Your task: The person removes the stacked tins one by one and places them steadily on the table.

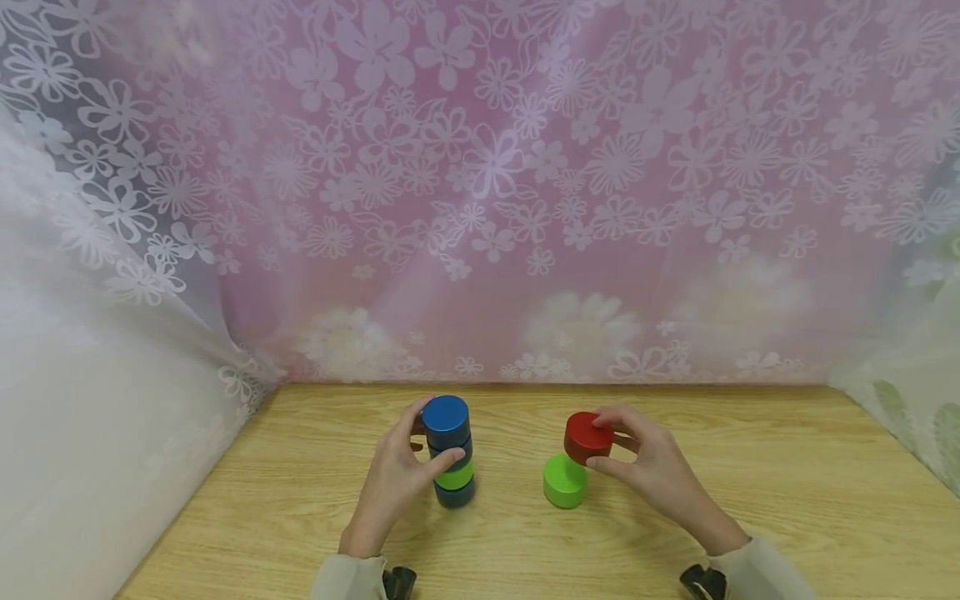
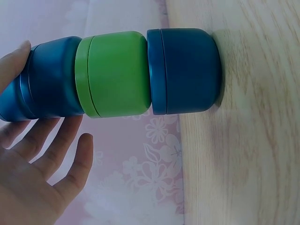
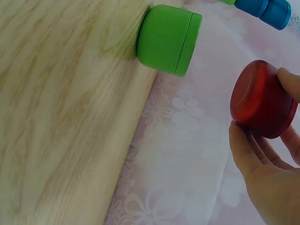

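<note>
Small round lidded tins stand in a column on the table: a blue tin [image 1: 447, 421] on top, another blue below it, a green tin [image 2: 119, 74] under that, and a blue tin [image 2: 187, 71] at the base. My left hand [image 1: 405, 462] grips the upper blue part, thumb in front and fingers behind. My right hand [image 1: 651, 458] pinches a red tin [image 1: 588, 437] between thumb and fingers. The red tin is raised off the table, tilted in the right wrist view. A separate green tin [image 3: 168, 40] stands on the table, apart from the red one there.
The wooden table [image 1: 510, 550] ends at the back against a pink floral curtain [image 1: 480, 208]. A pale sheet [image 1: 97, 375] hangs along the left edge, and another patterned sheet [image 1: 907, 375] hangs at the right.
</note>
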A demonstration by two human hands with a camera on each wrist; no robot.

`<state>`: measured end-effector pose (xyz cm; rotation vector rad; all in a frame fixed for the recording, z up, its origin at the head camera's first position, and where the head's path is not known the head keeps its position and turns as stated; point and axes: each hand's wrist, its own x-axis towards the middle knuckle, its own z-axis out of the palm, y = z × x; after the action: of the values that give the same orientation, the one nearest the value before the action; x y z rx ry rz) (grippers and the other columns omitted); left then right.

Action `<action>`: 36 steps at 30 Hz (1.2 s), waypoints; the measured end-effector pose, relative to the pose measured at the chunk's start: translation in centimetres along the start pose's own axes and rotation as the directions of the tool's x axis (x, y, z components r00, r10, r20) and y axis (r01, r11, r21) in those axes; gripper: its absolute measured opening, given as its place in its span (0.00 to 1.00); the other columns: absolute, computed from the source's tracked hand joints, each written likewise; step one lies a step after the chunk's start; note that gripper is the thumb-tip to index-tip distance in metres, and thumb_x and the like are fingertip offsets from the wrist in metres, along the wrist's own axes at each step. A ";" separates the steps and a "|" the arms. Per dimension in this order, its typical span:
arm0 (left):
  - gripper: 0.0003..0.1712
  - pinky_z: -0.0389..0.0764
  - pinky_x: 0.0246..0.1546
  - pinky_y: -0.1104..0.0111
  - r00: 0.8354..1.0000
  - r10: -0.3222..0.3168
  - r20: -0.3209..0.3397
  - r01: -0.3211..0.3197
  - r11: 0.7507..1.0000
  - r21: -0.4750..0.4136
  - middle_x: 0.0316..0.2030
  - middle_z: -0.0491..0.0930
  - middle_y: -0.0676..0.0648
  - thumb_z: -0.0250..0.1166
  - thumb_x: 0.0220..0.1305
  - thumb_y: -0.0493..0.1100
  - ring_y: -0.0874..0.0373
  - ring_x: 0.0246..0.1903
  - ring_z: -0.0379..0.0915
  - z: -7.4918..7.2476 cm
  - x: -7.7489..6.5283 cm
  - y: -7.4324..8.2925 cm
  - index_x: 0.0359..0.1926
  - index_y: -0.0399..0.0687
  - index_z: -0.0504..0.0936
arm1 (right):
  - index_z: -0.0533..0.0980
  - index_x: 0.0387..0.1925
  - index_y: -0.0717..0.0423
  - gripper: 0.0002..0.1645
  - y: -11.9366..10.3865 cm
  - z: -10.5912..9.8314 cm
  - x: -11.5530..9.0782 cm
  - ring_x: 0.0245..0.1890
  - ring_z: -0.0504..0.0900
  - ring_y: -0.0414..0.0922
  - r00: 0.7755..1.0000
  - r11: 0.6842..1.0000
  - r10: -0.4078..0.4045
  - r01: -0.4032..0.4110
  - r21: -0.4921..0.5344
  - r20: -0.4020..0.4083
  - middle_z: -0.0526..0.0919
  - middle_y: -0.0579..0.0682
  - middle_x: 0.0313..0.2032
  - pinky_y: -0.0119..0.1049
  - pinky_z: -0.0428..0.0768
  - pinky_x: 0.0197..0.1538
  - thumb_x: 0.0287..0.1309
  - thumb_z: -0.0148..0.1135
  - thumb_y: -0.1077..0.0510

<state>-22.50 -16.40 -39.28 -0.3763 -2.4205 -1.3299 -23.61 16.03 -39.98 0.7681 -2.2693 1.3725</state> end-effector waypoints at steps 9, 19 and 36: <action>0.41 0.82 0.43 0.46 1.000 0.009 -0.002 -0.009 1.000 0.005 0.50 0.82 0.42 0.79 0.56 0.42 0.47 0.46 0.79 0.0 0.1 -0.1 0.68 0.40 0.71 | 0.78 0.45 0.59 0.27 0.3 -0.5 -0.3 0.48 0.81 0.38 0.999 0.999 -0.037 0.038 -0.023 0.010 0.83 0.53 0.47 0.33 0.83 0.49 0.42 0.80 0.72; 0.41 0.81 0.42 0.47 1.000 0.002 0.001 -0.002 1.000 0.009 0.49 0.82 0.42 0.79 0.56 0.41 0.47 0.46 0.78 0.0 0.1 -0.1 0.68 0.39 0.71 | 0.77 0.43 0.58 0.28 0.7 -0.9 -0.5 0.46 0.82 0.42 1.000 0.999 -0.008 0.009 -0.044 0.022 0.82 0.53 0.46 0.41 0.85 0.46 0.40 0.81 0.73; 0.41 0.82 0.42 0.47 1.000 0.014 -0.007 -0.014 1.000 0.020 0.49 0.82 0.42 0.79 0.56 0.41 0.47 0.46 0.79 0.0 0.1 -0.2 0.67 0.41 0.72 | 0.77 0.39 0.57 0.28 1.2 -1.4 -1.0 0.43 0.81 0.40 0.999 0.997 0.002 0.001 -0.083 0.040 0.79 0.49 0.42 0.44 0.86 0.42 0.36 0.82 0.73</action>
<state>-22.68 -16.48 -39.43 -0.3812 -2.4189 -1.2979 -23.55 17.97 -40.75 0.7747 -2.3411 1.2654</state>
